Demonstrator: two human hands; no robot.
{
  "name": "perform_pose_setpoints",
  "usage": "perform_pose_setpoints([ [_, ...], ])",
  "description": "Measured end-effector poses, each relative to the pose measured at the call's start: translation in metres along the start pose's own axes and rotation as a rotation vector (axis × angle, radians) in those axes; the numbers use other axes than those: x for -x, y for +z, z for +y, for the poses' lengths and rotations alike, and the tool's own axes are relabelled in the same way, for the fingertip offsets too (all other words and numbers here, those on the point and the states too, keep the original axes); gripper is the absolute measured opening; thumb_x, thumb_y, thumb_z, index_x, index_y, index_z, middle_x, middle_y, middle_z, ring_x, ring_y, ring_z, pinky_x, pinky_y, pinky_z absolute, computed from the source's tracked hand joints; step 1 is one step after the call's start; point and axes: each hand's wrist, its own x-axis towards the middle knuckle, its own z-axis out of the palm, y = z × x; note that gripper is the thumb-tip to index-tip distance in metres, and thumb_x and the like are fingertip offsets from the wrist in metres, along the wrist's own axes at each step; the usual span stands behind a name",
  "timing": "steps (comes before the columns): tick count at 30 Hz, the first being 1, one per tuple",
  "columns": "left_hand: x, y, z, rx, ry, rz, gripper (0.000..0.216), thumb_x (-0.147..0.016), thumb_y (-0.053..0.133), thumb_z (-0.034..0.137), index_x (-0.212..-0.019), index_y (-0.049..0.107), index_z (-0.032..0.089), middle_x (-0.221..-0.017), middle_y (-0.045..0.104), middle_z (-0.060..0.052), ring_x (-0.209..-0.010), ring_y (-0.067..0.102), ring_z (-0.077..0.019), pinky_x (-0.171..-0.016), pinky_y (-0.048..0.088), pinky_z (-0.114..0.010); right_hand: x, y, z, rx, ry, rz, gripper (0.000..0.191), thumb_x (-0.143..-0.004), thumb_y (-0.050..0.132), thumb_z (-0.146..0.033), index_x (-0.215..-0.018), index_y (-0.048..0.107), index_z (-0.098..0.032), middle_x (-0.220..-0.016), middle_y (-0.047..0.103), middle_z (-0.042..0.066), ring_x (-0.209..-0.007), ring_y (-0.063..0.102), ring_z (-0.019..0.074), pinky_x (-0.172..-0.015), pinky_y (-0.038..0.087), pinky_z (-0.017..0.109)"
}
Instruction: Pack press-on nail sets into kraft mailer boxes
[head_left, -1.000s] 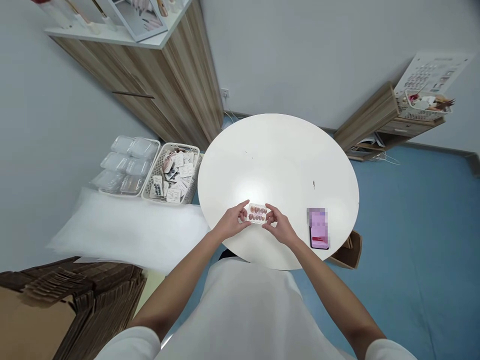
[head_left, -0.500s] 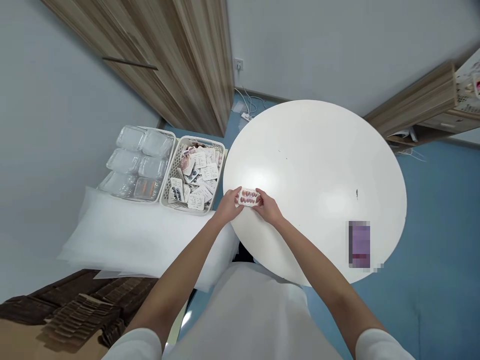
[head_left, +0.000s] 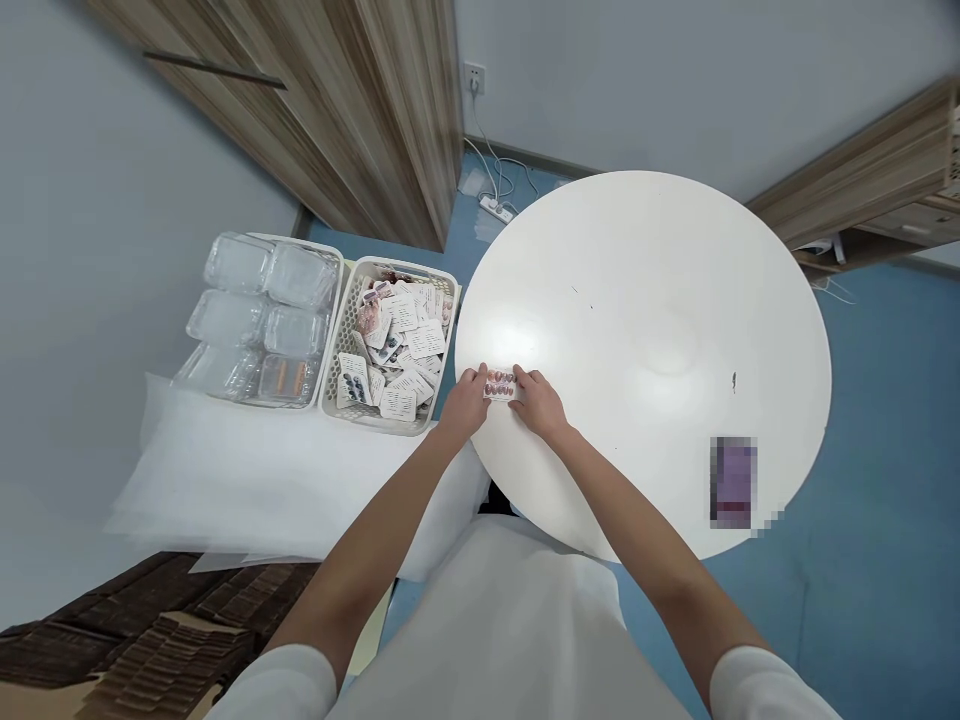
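Note:
A small card of reddish press-on nails (head_left: 500, 382) lies at the left edge of the round white table (head_left: 645, 330). My left hand (head_left: 466, 402) pinches its left end and my right hand (head_left: 538, 404) pinches its right end. Both hands have their fingers closed on the card. Just left of the table, a white basket (head_left: 390, 345) holds several similar nail cards.
A second basket (head_left: 259, 320) of clear plastic cases stands left of the card basket, both on white foam sheets (head_left: 262, 470). A phone (head_left: 733, 480) lies at the table's right edge. Flattened cardboard (head_left: 142, 640) sits bottom left. A wooden cabinet (head_left: 352, 110) and a power strip (head_left: 496, 208) are behind.
Both hands have carried the nail card leftward across the table toward its left edge, close to the card basket. My head has turned left and down.

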Motion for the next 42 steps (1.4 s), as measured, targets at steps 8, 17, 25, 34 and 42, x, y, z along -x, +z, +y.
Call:
perform_pose_setpoints([
  [8, 0.01, 0.004, -0.004, 0.311, -0.035, 0.083, 0.06, -0.072, 0.053, 0.016, -0.128, 0.031, 0.014, -0.108, 0.046, -0.011, -0.094, 0.051, -0.0182, -0.078, 0.045, -0.03, 0.018, 0.011, -0.003, -0.503, 0.174, 0.108, 0.062, -0.069, 0.054, -0.018, -0.127, 0.032, -0.023, -0.108, 0.051, 0.006, -0.09, 0.053, 0.0149, -0.081, 0.046, 0.031],
  [17, 0.011, 0.012, -0.005, 0.544, -0.085, 0.109, 0.051, -0.07, 0.05, 0.011, -0.121, 0.042, 0.016, -0.107, 0.051, -0.008, -0.094, 0.053, -0.0151, -0.083, 0.047, -0.031, 0.02, 0.019, -0.003, -0.792, 0.246, 0.166, 0.061, -0.069, 0.049, -0.013, -0.126, 0.032, -0.022, -0.11, 0.054, 0.007, -0.097, 0.055, 0.0153, -0.085, 0.046, 0.034],
  [25, 0.01, 0.014, -0.005, 0.538, -0.04, 0.126, 0.053, -0.071, 0.049, 0.01, -0.122, 0.04, 0.015, -0.109, 0.05, -0.009, -0.096, 0.051, -0.0151, -0.085, 0.046, -0.03, 0.021, 0.015, -0.003, -0.749, 0.23, 0.184, 0.058, -0.069, 0.049, -0.015, -0.125, 0.033, -0.022, -0.108, 0.055, 0.006, -0.095, 0.055, 0.0142, -0.086, 0.046, 0.034],
  [34, 0.016, 0.019, -0.006, 0.52, -0.037, 0.201, 0.047, -0.074, 0.049, 0.019, -0.121, 0.04, 0.017, -0.113, 0.043, -0.009, -0.094, 0.05, -0.0145, -0.083, 0.046, -0.03, 0.03, 0.013, 0.003, -0.719, 0.216, 0.223, 0.055, -0.069, 0.051, -0.021, -0.123, 0.035, -0.021, -0.105, 0.056, 0.005, -0.09, 0.055, 0.0128, -0.082, 0.047, 0.031],
  [42, 0.037, 0.018, 0.0, 0.567, -0.034, 0.286, 0.046, -0.075, 0.049, 0.021, -0.12, 0.041, 0.019, -0.112, 0.045, -0.008, -0.1, 0.049, -0.0158, -0.086, 0.044, -0.032, 0.063, 0.017, 0.021, -0.656, 0.194, 0.217, 0.049, -0.07, 0.049, -0.023, -0.118, 0.039, -0.02, -0.104, 0.053, 0.006, -0.088, 0.054, 0.013, -0.079, 0.048, 0.031],
])
